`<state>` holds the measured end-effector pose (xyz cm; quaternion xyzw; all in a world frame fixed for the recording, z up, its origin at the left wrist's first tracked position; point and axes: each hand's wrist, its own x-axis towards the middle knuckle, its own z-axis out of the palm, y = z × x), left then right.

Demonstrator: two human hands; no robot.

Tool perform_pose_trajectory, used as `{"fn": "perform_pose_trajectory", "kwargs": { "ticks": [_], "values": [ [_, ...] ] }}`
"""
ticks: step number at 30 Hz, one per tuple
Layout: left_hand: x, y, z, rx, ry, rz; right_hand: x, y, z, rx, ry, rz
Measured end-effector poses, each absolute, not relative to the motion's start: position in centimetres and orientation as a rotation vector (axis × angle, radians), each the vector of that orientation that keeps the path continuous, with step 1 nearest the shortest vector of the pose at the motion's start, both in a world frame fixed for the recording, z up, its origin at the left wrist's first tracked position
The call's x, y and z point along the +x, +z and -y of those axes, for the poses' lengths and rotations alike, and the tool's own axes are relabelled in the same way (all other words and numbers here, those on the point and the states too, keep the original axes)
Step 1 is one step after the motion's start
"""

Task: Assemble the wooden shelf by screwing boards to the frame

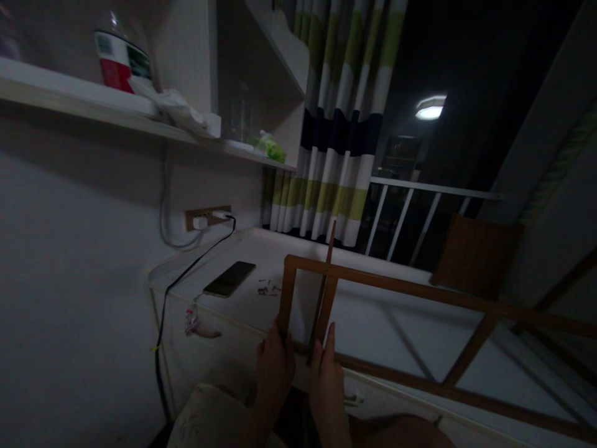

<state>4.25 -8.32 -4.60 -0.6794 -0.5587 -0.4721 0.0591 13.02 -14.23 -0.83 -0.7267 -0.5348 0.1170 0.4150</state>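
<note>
A long brown wooden frame (pixel 401 287) with cross bars lies across a white desk (pixel 382 317), its left end towards me. My left hand (pixel 273 367) is closed round the frame's left end post. My right hand (pixel 326 379) sits beside it with fingers pointing up, pressed to the lower rail at the foot of a cross bar. A thin wooden strip (pixel 325 287) stands upright between my hands, crossing the top rail. A few small screws (pixel 267 290) lie on the desk just beyond the frame.
A dark phone (pixel 229 278) lies on the desk, cabled to a wall socket (pixel 208 218). Shelves above hold a bottle (pixel 122 56) and bags. A striped curtain (pixel 336 124), a white railing (pixel 420 211) and a brown wooden panel (pixel 476 255) stand behind.
</note>
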Motion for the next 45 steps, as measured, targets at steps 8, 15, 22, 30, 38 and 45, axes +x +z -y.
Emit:
{"fn": "perform_pose_trajectory", "kwargs": {
  "ticks": [8, 15, 22, 30, 38, 45],
  "values": [
    [4.1, -4.5, 8.6, -2.098, -1.460, 1.726, 12.7, -0.9, 14.2, -1.879, 0.242, 1.363],
    [4.2, -4.7, 8.4, -2.080, -1.457, 1.754, 12.4, -0.7, 14.0, -2.011, 0.178, 1.416],
    [4.1, -4.8, 8.3, -2.052, -1.461, 1.722, 12.7, -1.2, 13.9, -1.957, 0.185, 1.423],
    [4.1, -4.6, 8.5, -2.070, -1.381, 1.748, 12.8, -1.4, 13.9, -1.822, 0.204, 1.434],
    [4.0, -4.4, 8.2, -2.092, -1.340, 1.775, 13.1, -1.2, 13.8, -1.751, 0.336, 1.393],
    [2.9, -2.4, 7.4, -2.287, -1.338, 1.840, 13.1, -1.5, 12.8, -1.773, 0.308, 1.450]
  ]
}}
